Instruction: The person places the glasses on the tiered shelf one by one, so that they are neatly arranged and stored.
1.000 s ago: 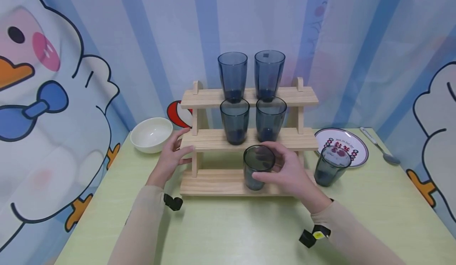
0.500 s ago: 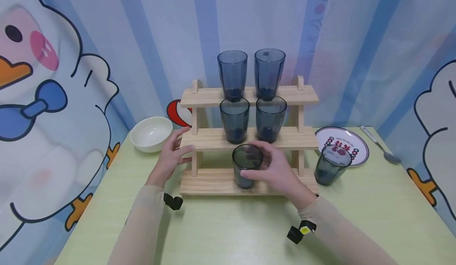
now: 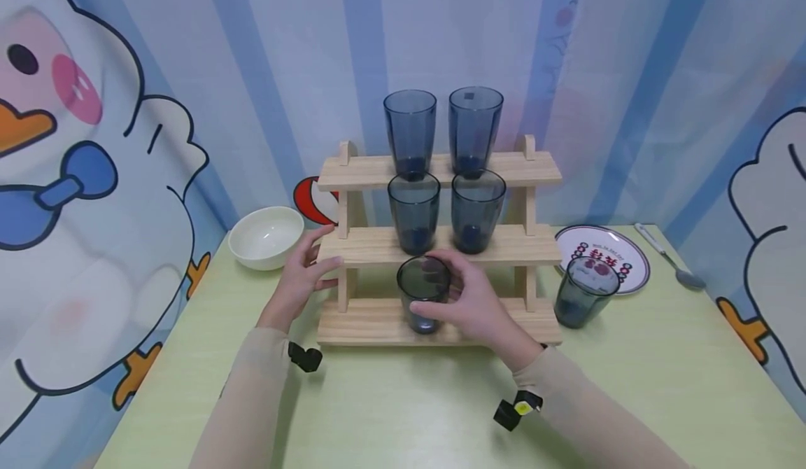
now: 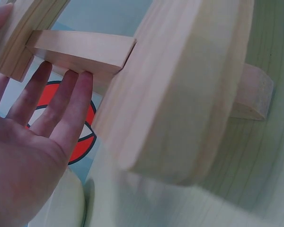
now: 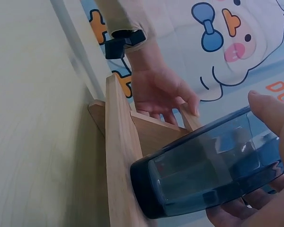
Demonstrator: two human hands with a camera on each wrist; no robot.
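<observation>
My right hand (image 3: 472, 304) grips a dark, translucent drinking glass (image 3: 415, 285), thumb in front and fingers round the far side. The glass is upright over the lowest shelf of a three-tier wooden rack (image 3: 362, 318), left of its middle. In the right wrist view the base of the glass meets the shelf board. At the rack's left end my left hand (image 3: 299, 280) holds the middle shelf, thumb on one side; in the left wrist view its fingertips (image 4: 85, 78) press against the upright. Two matching glasses (image 3: 412, 213) stand on the middle tier and two more (image 3: 475, 129) on top.
Another dark glass (image 3: 582, 301) stands on the table right of the rack, in front of a patterned plate (image 3: 636, 262). A spoon (image 3: 670, 259) lies farther right. On the left sits a white bowl (image 3: 264, 238). A cartoon-printed curtain (image 3: 283, 77) hangs close behind.
My right hand has carried the glass leftward along the lowest shelf, moving less over the last half second. My left hand has stayed at the rack's end.
</observation>
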